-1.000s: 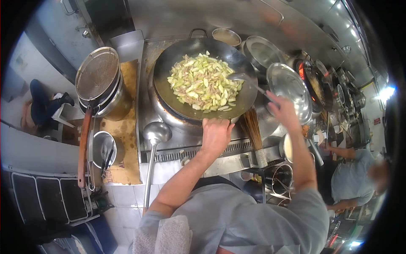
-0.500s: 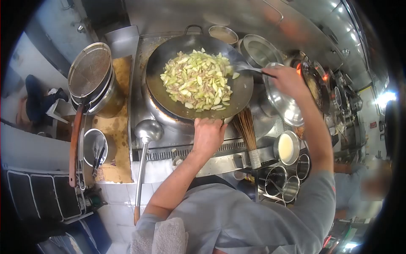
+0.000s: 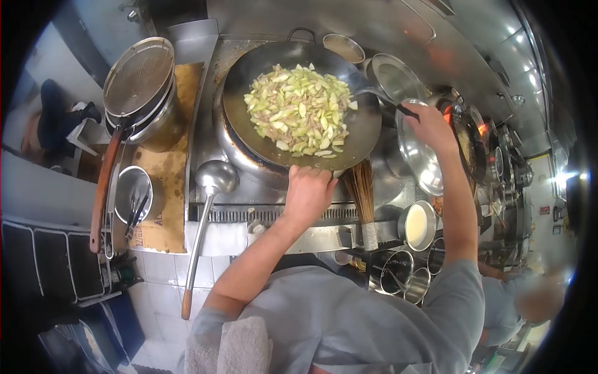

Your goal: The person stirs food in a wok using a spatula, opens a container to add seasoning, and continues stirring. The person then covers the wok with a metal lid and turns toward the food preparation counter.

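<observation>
A large dark wok (image 3: 249,134) on the burner holds a heap of pale green slices mixed with light brown pieces (image 3: 302,109). My left hand (image 3: 308,194) is closed on the wok's near edge; the handle or anything else under the fingers is hidden. At the wok's right side, my right hand (image 3: 430,126) grips the dark handle of a metal spatula or ladle (image 3: 379,93), whose head reaches the right edge of the food. Below the wok, right of my left hand, stands a bamboo brush (image 3: 359,193).
Left of the burner are a ladle (image 3: 217,177), a strainer (image 3: 138,78) over a pot, and a small metal pot (image 3: 133,193) with utensils. To the right lie a metal lid (image 3: 418,156), a bowl of pale liquid (image 3: 418,225) and another burner. Another person (image 3: 517,302) stands at lower right.
My right hand first moved up and outward with the utensil, then stayed beside the wok's right rim. The food heap has shifted slightly. My left hand keeps its place at the near edge.
</observation>
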`<state>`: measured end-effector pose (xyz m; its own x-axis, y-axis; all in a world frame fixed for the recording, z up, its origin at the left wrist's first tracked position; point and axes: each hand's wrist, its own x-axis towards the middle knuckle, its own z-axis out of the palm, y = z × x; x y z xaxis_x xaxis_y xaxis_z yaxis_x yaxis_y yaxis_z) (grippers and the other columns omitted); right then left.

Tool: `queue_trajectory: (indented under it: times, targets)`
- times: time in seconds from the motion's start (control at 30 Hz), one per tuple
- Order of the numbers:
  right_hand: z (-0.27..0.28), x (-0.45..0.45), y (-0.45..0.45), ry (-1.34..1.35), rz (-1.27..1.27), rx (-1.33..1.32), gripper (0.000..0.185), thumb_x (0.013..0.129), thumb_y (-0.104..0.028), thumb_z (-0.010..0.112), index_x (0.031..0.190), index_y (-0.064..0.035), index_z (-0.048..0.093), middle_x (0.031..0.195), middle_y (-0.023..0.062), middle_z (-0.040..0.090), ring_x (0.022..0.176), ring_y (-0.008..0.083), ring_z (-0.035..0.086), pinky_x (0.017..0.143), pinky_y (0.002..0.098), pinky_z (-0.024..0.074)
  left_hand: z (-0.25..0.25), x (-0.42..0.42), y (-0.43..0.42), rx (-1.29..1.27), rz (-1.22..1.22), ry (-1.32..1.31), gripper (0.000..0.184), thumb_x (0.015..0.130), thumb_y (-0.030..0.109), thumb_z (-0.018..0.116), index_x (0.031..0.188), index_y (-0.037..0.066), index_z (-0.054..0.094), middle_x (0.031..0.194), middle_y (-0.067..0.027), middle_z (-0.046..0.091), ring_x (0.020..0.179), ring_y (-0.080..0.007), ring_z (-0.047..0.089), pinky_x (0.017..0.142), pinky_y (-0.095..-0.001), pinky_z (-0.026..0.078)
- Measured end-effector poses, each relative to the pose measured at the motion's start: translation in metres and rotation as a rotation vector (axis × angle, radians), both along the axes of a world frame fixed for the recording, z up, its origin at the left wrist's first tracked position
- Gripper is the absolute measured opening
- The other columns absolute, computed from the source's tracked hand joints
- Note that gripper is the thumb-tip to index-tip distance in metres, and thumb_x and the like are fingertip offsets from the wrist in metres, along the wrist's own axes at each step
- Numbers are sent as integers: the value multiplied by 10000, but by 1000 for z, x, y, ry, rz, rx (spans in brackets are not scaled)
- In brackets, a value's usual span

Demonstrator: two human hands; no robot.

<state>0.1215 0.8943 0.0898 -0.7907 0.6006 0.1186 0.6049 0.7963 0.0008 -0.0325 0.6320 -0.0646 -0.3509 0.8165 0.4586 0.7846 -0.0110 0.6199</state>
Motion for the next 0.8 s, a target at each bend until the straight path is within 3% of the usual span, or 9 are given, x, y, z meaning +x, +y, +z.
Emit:
queue_trajectory:
  times: [0.13, 0.23, 0.37, 0.47, 0.63, 0.8]
  targets:
    - [-62, -5, -6, 70, -192, -130, 399, 952, -265, 588, 1264, -21, 637, 1147, 234, 676, 1097, 408, 626, 964, 451, 487, 0, 2, 1, 41, 4, -21, 197, 816, 175, 741, 715, 67, 610, 677, -104, 628, 706, -302, 605, 732, -437, 398]
    - [-98, 0, -19, 182, -158, -233, 418, 971, -302, 560, 1256, -6, 638, 1161, 249, 665, 1116, 420, 618, 975, 441, 485, 1, 0, 0, 17, -10, -34, 199, 810, 169, 743, 712, 66, 603, 679, -106, 629, 709, -304, 605, 739, -438, 398]
    - [-103, -12, 14, 379, -281, -314, 414, 969, -304, 549, 1230, 1, 649, 1175, 271, 647, 1130, 428, 610, 975, 439, 489, -1, 1, -2, 22, 11, -20, 201, 808, 167, 744, 712, 67, 598, 680, -106, 629, 717, -306, 609, 742, -440, 399]
    - [-136, -45, 30, 449, -264, -209, 420, 960, -308, 552, 1233, -3, 646, 1165, 275, 648, 1129, 431, 609, 982, 445, 487, 0, 3, 1, 28, 14, -22, 200, 809, 168, 743, 714, 68, 599, 681, -106, 629, 722, -307, 612, 745, -441, 399]
    - [-130, -64, -25, 360, -270, -286, 448, 960, -313, 564, 1268, 7, 624, 1199, 282, 639, 1155, 419, 608, 1000, 420, 475, -2, 2, 0, 49, 9, -35, 194, 813, 170, 739, 720, 66, 604, 699, -111, 635, 732, -310, 610, 748, -441, 399]
    - [-130, -72, 4, 428, -331, -202, 421, 950, -293, 594, 1263, -14, 639, 1157, 278, 661, 1112, 424, 629, 958, 423, 498, 1, 2, -1, 29, 19, -28, 176, 802, 159, 743, 728, 59, 617, 691, -114, 629, 738, -313, 606, 753, -440, 405]
